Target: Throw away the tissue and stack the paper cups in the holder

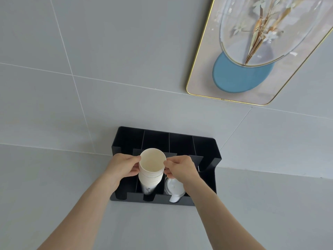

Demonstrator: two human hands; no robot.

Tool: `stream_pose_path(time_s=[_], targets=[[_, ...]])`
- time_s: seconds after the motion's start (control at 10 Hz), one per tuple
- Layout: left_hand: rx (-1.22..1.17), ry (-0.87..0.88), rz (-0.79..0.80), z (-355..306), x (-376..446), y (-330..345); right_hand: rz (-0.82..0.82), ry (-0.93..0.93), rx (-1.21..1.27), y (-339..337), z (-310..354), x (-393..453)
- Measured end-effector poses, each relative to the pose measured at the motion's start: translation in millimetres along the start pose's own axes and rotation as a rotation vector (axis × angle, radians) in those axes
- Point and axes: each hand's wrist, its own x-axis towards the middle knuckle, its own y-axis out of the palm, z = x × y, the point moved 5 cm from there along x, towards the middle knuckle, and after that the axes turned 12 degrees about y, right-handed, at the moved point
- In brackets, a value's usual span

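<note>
We've got the left hand (124, 166) and right hand (180, 167) pinching the paper cup stack (152, 170) (second slot of the black holder (207, 147)); keep it upright and ease it down.

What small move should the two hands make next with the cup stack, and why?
Probably ease the stack of paper cups down into the black holder: the left hand and right hand grip its top, which stands well above the holder's front wall.

My pale grey smooth counter (54, 186) carries one black compartmented plastic holder (207, 179) at twelve o'clock, against the tiled wall (90, 51).
</note>
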Motion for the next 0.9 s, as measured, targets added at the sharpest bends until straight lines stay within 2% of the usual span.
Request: stream_pose_path(time_s=[0.4, 0.6, 0.7, 0.9], targets=[[0.067, 0.035, -0.027, 5, 2, 2, 0.007, -0.013, -0.014, 2, -4, 5], [0.123, 0.062, -0.025, 1, -1, 3, -0.026, -0.061, -0.116, -1, -2, 1], [0.242, 0.112, 0.005, -3, -8, 3, -0.071, -0.132, -0.177, -5, -5, -2], [0.588, 0.279, -0.039, -24, -27, 8, -0.192, -0.234, -0.435, -36, -19, -14]])
